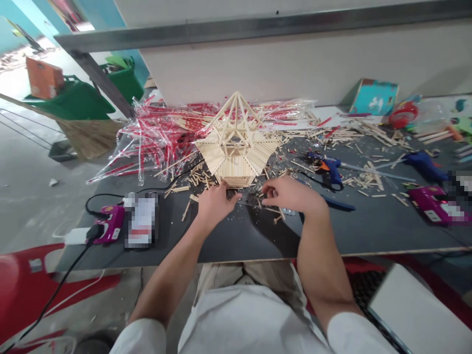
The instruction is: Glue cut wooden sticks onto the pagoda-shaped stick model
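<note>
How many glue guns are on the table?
2: a glue gun just right of the stick model, another glue gun further right near the far edge. A blue strip by the right forearm may be a third, partly hidden.

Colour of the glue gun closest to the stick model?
The glue gun is blue with an orange patch, best seen in the head view.

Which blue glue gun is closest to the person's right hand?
The glue gun with orange on it, just beyond the right hand; the other glue gun lies farther right.
</note>
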Available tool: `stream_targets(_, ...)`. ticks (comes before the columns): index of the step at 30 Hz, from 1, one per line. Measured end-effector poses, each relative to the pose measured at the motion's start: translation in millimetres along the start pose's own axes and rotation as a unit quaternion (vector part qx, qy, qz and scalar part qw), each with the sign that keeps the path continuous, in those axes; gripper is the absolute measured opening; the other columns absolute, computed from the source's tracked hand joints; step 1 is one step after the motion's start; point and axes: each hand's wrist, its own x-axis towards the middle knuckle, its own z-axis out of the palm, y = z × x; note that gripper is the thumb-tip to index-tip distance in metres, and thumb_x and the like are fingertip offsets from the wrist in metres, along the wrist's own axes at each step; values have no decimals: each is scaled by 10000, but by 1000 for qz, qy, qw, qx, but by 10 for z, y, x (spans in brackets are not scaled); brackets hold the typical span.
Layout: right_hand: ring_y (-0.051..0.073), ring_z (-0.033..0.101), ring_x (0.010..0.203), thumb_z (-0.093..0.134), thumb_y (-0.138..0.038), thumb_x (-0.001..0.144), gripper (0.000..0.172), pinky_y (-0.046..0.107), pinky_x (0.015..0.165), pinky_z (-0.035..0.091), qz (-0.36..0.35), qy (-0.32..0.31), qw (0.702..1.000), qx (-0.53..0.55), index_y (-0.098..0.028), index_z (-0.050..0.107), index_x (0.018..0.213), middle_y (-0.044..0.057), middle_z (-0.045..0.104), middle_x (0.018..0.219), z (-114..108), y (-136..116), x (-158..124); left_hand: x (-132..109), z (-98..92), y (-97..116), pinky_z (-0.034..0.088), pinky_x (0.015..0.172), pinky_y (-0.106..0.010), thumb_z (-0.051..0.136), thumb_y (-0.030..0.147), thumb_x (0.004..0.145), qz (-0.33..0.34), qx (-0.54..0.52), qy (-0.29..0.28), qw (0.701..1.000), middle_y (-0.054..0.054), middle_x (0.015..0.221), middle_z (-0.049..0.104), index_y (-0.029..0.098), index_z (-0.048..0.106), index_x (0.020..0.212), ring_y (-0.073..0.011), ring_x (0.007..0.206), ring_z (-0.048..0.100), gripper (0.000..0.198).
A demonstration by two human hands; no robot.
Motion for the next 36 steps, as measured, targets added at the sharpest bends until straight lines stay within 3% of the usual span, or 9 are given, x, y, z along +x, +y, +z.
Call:
stream_targets(5, 283, 676, 1026, 843, -241, 760, 299, 319, 785, 440, -15, -16, 994, -112, -171, 707, 1016, 122, 733, 1122, 209, -88, 177, -6, 26, -12, 526, 738, -332, 619, 503, 960, -1, -8, 0, 1000, -83, 941, 804, 241, 747, 1121, -293, 922, 770, 333)
stream_targets(10, 258, 668, 875, 797, -217, 767, 261, 310, 657, 372, 11, -35, 994, -106, -192, 679, 998, 96, 738, 976, 334, -101, 248, -16, 63, 15, 507, 719, -328, 516, 442, 1033, 15, 14, 32, 999, -89, 931, 802, 225, 751, 1050, -280, 870, 774, 320)
stream_targets(13, 233, 653, 822, 785, -210, 765, 222, 300, 636, 352, 7, -48, 995, -92, -207, 670, 954, 75, 734, 919, 319, -96, 238, -17, 37, -34, 498, 721, -310, 583, 460, 1017, 70, -14, 12, 997, -66, 966, 802, 236, 723, 1147, -264, 909, 767, 295)
stream_targets(17, 207, 647, 805, 748, -220, 823, 118, 291, 654, 355, -12, -59, 996, -68, -210, 658, 897, 60, 732, 889, 229, -128, 204, -11, -93, -206, 479, 714, -293, 601, 347, 1010, 145, -10, -14, 989, -54, 1051, 792, 254, 714, 1159, -249, 949, 750, 209)
stream_targets(21, 180, 625, 760, 722, -217, 847, 81, 279, 661, 362, -37, -66, 996, -48, -210, 642, 860, 35, 716, 847, 153, -160, 168, 15, -203, -384, 492, 785, -307, 574, 314, 1021, 160, 0, -29, 987, -62, 1044, 785, 254, 749, 1096, -259, 990, 740, 199)
stream_targets(27, 163, 609, 717, 698, -263, 864, 72, 270, 666, 382, -84, -48, 995, 5, -216, 645, 863, 5, 692, 785, 138, -106, 155, 64, -298, -474, 512, 874, -303, 590, 384, 1032, 220, -98, -37, 970, -52, 1051, 786, 253, 790, 1048, -222, 982, 729, 240)
stream_targets(30, 164, 621, 715, 705, -288, 861, 90, 268, 674, 405, -88, -45, 995, 21, -219, 658, 894, 1, 698, 791, 128, -84, 164, 58, -374, -504, 515, 922, -297, 585, 342, 1036, 248, -135, -27, 959, -35, 1070, 800, 262, 805, 1039, -210, 1020, 732, 233)
stream_targets(36, 186, 680, 789, 687, -277, 856, 120, 283, 737, 481, -68, -54, 994, 60, -212, 684, 957, 30, 747, 882, 104, -37, 29, -60, -542, -625, 532, 986, -304, 568, 369, 1041, 238, -166, 4, 957, -26, 1118, 815, 284, 816, 1058, -202, 1066, 745, 263)
